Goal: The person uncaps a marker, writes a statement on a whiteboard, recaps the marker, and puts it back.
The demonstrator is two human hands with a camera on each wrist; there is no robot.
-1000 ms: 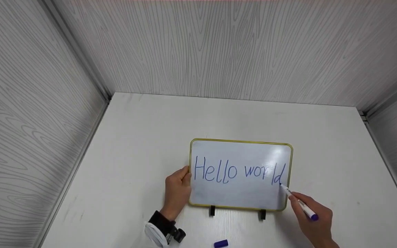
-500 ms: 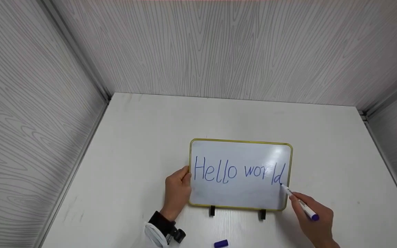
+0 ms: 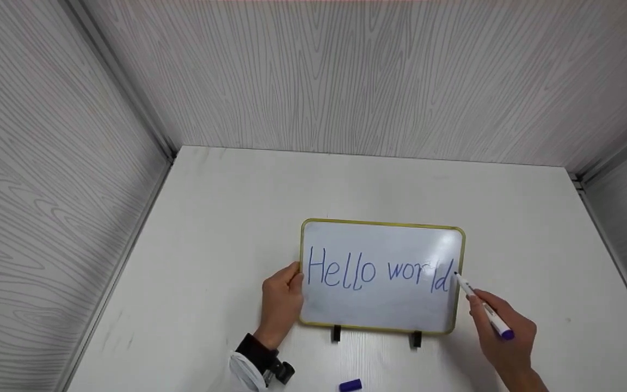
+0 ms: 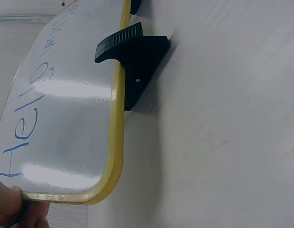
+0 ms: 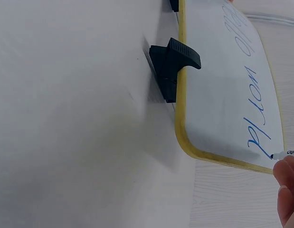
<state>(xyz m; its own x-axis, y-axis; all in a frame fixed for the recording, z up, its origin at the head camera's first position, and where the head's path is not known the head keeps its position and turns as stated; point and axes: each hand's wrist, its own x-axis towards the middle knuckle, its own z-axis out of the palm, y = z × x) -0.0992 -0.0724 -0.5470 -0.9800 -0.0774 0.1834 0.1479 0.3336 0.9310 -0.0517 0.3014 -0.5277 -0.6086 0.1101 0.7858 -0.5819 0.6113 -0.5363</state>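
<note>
A small whiteboard [image 3: 373,310] with a yellow frame stands tilted on the table and bears "Hello world" in blue handwriting. My left hand [image 3: 282,305] grips its left edge between thumb and fingers; in the left wrist view the thumb [image 4: 9,199] shows at the frame's corner. The right hand [image 3: 509,332] pinches a white marker [image 3: 490,310] with a purple end. Its dark tip is at the board's right edge, beside the "d"; I cannot tell whether it touches. Two black clip feet [image 3: 416,340] hold the lower edge, one larger in the right wrist view [image 5: 170,66].
A purple marker cap [image 3: 350,385] lies on the white table [image 3: 226,218] in front of the board. Wood-grain panels [image 3: 313,76] rise behind the table and on both sides. A black strap [image 3: 256,351] with a small device circles the left wrist.
The marker tip has gone from the foot of the "d" up and right to the board's right edge, the right hand moving with it. The left hand keeps its grip.
</note>
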